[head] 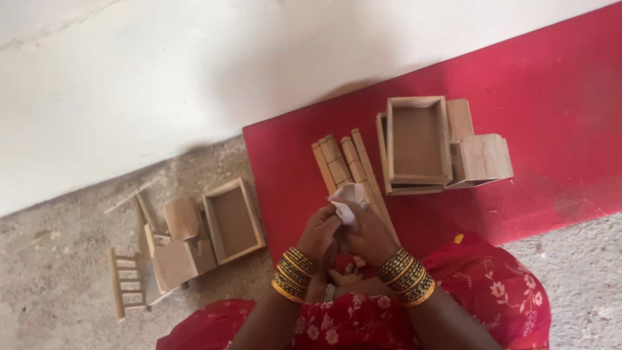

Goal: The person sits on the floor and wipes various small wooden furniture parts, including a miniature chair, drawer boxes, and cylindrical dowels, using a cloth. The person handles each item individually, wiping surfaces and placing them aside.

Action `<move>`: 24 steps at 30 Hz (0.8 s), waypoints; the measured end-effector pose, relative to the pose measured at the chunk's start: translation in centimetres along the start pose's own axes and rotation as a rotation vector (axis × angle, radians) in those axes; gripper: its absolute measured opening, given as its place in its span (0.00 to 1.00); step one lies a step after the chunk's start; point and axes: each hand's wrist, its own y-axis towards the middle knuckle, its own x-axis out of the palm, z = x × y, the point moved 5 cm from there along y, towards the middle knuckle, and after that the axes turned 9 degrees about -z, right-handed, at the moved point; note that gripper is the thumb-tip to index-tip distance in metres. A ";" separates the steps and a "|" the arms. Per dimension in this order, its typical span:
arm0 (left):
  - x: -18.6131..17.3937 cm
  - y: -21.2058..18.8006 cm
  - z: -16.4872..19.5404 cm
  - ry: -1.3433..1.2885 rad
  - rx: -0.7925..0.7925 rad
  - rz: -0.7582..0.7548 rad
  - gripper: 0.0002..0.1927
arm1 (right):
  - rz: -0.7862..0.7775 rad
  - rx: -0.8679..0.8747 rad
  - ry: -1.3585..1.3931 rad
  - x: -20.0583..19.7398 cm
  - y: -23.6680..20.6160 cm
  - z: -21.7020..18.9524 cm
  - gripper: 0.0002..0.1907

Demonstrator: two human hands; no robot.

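Observation:
My left hand [319, 234] and my right hand [371, 236] meet low in the middle of the view, both closed around a crumpled white piece of cloth or paper [346, 197]. Each wrist carries a stack of gold and dark bangles. Whether something else sits inside the white piece is hidden by my fingers. Just beyond my hands, a row of thin wooden strips [343, 164] lies on the red mat [551, 97]. My lap, in red flowered fabric, fills the bottom edge.
A stack of open wooden box frames [418, 142] with a small wooden block piece [484, 159] stands on the mat at right. On the bare concrete floor at left lie another wooden box frame [233, 220], small blocks [181, 249] and a tiny ladder-like frame [126, 282]. A white wall runs behind.

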 end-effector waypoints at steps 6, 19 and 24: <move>1.7 4.1 5.7 0.865 -0.072 0.376 0.20 | 0.653 -0.113 0.343 -8.3 -1.8 0.4 0.17; 10.0 14.8 -4.9 1.948 0.227 0.070 0.24 | 1.270 -0.171 1.024 -18.8 -8.4 5.8 0.09; 8.8 12.3 -3.2 1.790 0.282 -0.007 0.15 | 1.237 -0.215 0.961 -19.2 -8.3 6.8 0.13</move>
